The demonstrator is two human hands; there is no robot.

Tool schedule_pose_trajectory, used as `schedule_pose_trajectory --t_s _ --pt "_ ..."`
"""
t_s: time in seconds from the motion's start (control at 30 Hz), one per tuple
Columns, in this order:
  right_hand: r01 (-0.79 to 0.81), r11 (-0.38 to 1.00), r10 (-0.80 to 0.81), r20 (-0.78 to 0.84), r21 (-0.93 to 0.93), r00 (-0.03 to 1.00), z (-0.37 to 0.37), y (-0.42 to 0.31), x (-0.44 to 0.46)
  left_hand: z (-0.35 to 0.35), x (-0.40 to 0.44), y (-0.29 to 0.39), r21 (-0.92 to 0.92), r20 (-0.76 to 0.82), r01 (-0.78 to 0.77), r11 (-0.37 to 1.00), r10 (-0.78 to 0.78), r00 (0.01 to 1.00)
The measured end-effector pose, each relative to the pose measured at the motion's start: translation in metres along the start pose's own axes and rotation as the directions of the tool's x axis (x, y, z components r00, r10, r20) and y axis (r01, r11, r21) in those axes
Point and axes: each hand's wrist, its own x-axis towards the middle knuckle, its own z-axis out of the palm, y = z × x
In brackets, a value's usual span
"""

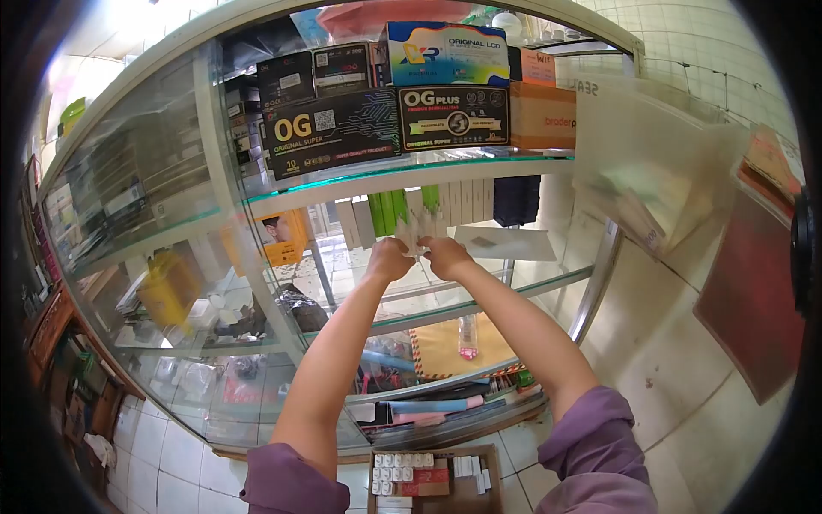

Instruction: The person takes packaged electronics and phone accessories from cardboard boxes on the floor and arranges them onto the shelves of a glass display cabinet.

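Both my arms reach into the middle shelf of a glass display case. My left hand is closed, its fingers at the lower front of some pale slim packs. Close beside it, my right hand is also closed on the same pale packs, which stand upright between the two hands. Their exact kind is blurred. Behind the hands runs a row of upright slim boxes: green boxes, white boxes and dark blue boxes. A flat white box lies right of my right hand.
Above are large black boxes and a blue-white LCD box on the upper glass shelf. A translucent bin stands right. Below lie a brown envelope and, on the floor, a cardboard box of small white boxes.
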Motion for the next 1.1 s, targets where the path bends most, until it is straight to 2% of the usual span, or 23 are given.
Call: schedule_pose_trajectory --t_s 0.13,0.23,0.33,0.43,0.47,0.57,0.63,0.7,0.77,0.83,0.9,0.93,1.0,1.1 --pt "-0.012 1.0 0.012 0.012 0.008 1.0 0.004 0.006 0.012 0.013 0.011 -0.008 -0.01 -0.085 -0.051 0.999 0.05 0.995" --pt "0.003 0.999 -0.001 -0.033 0.034 0.999 0.007 0.01 0.013 0.015 0.016 -0.006 -0.074 -0.026 0.028 0.997 -0.03 0.999" --pt "0.023 0.999 -0.026 -0.07 -0.041 0.997 0.006 0.005 0.008 0.013 0.016 -0.003 -0.11 0.018 0.096 0.989 -0.094 0.995" --pt "0.047 0.993 -0.055 -0.075 -0.111 0.996 0.004 0.002 0.006 0.022 0.019 -0.013 -0.093 -0.025 0.032 0.995 -0.035 0.999" --pt "0.047 0.994 -0.054 -0.068 -0.097 0.996 0.006 0.003 0.005 0.024 0.018 -0.018 -0.1 -0.022 -0.044 0.994 0.042 0.999" --pt "0.068 0.995 -0.073 -0.071 -0.07 0.995 0.009 0.008 0.001 0.027 0.009 -0.018 0.027 -0.007 -0.076 0.997 0.076 0.997" --pt "0.11 0.991 -0.117 -0.091 -0.079 0.989 0.012 0.008 -0.013 0.015 -0.007 0.0 0.076 0.176 -0.065 0.995 0.051 0.983" --pt "0.144 0.945 -0.196 -0.157 -0.293 0.968 0.0 -0.009 -0.045 0.007 -0.033 0.01 0.184 0.272 -0.133 0.974 0.08 0.959" --pt "0.078 0.973 -0.114 -0.158 -0.216 0.981 -0.012 -0.025 -0.075 -0.025 -0.082 0.038 0.175 0.346 -0.106 0.979 0.039 0.937" --pt "-0.006 0.992 -0.021 -0.209 -0.127 0.978 -0.013 -0.038 -0.105 -0.028 -0.136 0.04 0.026 0.068 -0.101 0.995 0.099 0.993" --pt "0.0 0.989 -0.039 -0.265 -0.148 0.964 -0.014 -0.056 -0.144 -0.034 -0.2 0.044 0.048 -0.13 -0.226 0.973 0.23 0.964" --pt "0.032 0.995 -0.06 -0.333 -0.092 0.941 -0.006 -0.067 -0.171 -0.038 -0.233 0.045 0.069 -0.221 -0.281 0.957 0.289 0.931" --pt "0.1 0.995 -0.084 -0.471 0.009 0.878 0.012 -0.089 -0.225 -0.041 -0.312 0.048 -0.101 -0.221 -0.239 0.966 0.213 0.952" --pt "0.133 0.991 -0.096 -0.537 0.03 0.838 0.073 -0.107 -0.308 -0.022 -0.41 0.02 -0.264 -0.213 -0.107 0.959 0.05 0.976"
